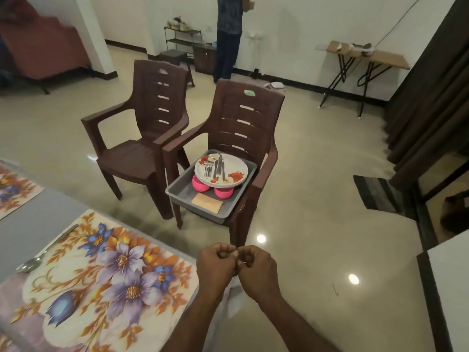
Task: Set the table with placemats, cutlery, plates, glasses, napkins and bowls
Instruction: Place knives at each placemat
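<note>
Head: spoon [43, 252] on placemat [101, 283], bowl near, handle away-right.

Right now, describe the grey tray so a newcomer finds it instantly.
Two brown plastic chairs stand side by side on the tiled floor; take the nearer, right-hand chair. The grey tray sits on its seat, carrying a floral plate with cutlery over pink bowls. The other chair has a bare seat.

A grey table [38, 224] carries two floral placemats [101, 283], the nearer with a spoon [38, 257] at its left edge. On the brown chair [228, 138] sits a grey tray [182, 193] holding pink bowls [223, 192], plates [220, 171] and cutlery [214, 167].
</note>
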